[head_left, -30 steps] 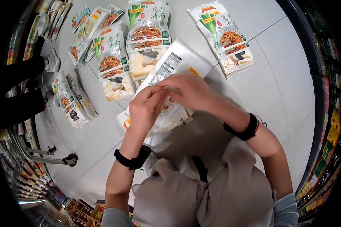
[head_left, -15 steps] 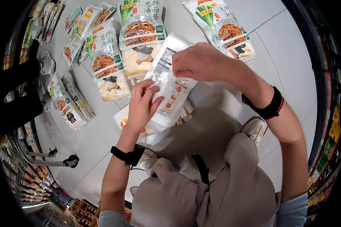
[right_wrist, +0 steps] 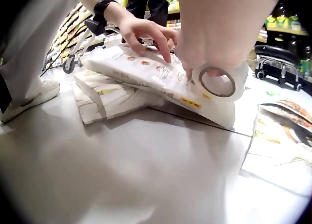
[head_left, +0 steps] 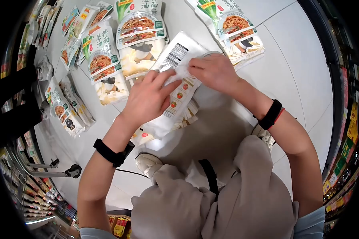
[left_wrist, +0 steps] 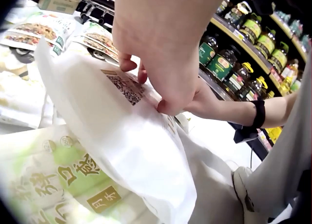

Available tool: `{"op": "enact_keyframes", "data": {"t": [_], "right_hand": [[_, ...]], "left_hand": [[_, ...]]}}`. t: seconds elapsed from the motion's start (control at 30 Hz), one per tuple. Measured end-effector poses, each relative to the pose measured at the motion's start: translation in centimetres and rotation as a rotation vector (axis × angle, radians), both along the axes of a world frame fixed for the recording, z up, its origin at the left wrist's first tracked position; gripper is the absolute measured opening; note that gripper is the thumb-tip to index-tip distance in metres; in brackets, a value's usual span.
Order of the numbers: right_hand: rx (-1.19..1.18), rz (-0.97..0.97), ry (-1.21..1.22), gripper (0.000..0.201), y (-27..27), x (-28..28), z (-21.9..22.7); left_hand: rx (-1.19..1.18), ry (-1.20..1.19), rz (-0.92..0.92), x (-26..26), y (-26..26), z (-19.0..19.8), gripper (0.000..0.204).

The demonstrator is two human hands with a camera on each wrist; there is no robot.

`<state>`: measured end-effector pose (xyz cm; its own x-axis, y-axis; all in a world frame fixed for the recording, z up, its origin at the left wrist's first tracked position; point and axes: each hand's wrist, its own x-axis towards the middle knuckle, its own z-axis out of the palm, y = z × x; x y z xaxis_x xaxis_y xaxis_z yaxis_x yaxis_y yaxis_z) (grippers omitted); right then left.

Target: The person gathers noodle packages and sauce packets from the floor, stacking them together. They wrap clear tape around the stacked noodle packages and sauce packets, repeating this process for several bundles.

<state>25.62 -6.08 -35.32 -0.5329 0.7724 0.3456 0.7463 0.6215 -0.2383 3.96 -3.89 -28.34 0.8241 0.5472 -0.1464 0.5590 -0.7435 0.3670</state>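
Note:
A white plastic package (head_left: 179,95), its printed back facing up, lies slanted between my hands on top of another noodle packet (head_left: 187,117). My left hand (head_left: 145,97) rests on its left side with fingers spread. At the package's upper right edge is my right hand (head_left: 217,71), fingers bent. The right wrist view shows this hand holding a roll of clear tape (right_wrist: 238,87) close over the package. From the left wrist side, the package's near end bulges above a green-and-white packet (left_wrist: 29,155).
Noodle packs with sauce pouches lie at the upper left (head_left: 103,59), top (head_left: 137,40) and upper right (head_left: 235,32). Smaller packs (head_left: 62,105) are further left. A cart wheel (head_left: 73,171) stands at left, below another person's dark-clad legs (head_left: 20,115). Shelves (head_left: 349,135) line the right.
First my hands met over the package; then the right drew away to the right. Since then it has lowered to the package's edge, and my left hand has shifted on the package.

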Motion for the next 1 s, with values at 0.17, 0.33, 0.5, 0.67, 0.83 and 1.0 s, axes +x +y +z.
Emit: {"op": "enact_keyframes", "data": {"t": [0.17,0.33,0.5,0.67,0.83,1.0], "right_hand": [[0.068,-0.025,0.049,0.016,-0.5,0.4,-1.1],[0.080,-0.012,0.046,0.013,-0.3,0.6,-1.4],[0.054,0.011,0.035,0.007,-0.2,0.6,-1.4],[0.050,-0.009,0.029,0.002,-0.6,0.4,-1.7],[-0.003,-0.175,-0.040,0.009,-2.6,-0.6,-1.3],[-0.089,-0.234,-0.062,0.014,-3.9,-1.0,-0.9]], "left_hand": [[0.008,0.010,-0.033,1.8,0.9,-0.6,0.034],[0.036,-0.034,0.109,3.5,0.3,-2.2,0.018],[0.028,0.036,0.194,4.5,0.4,-2.4,0.009],[0.105,0.131,0.059,5.2,1.0,-2.8,0.011],[0.149,0.028,-0.153,3.4,0.9,-3.1,0.017],[0.177,-0.100,-0.092,3.4,0.5,-3.4,0.023]]}}
